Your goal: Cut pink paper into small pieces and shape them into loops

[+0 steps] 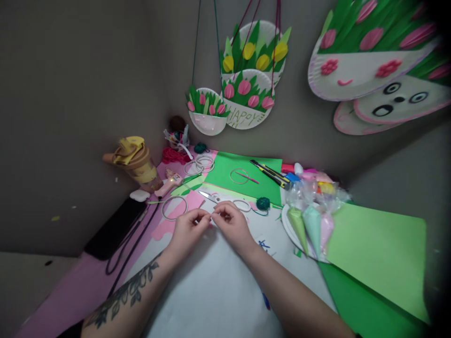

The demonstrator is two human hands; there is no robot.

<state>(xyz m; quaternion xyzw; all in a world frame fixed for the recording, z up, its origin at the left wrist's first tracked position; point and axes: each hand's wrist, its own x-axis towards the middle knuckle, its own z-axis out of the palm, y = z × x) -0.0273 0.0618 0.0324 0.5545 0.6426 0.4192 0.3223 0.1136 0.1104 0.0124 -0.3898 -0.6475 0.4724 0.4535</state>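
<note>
My left hand and my right hand meet fingertip to fingertip above a white paper sheet. Both are closed in a pinch. A tiny pink bit shows just under the fingertips, but what they hold is too small to make out. Right behind the hands lie scissors with white handles, blades pointing left. Close to my right hand is a small ball of dark green yarn. Pink paper scraps and a thin ring lie beside my left hand.
At left stand a tumbler, a black phone-like slab and a pink glue gun. Green paper bears a utility knife. Piping bags rest on a plate at right. Decorated paper plates hang on the wall.
</note>
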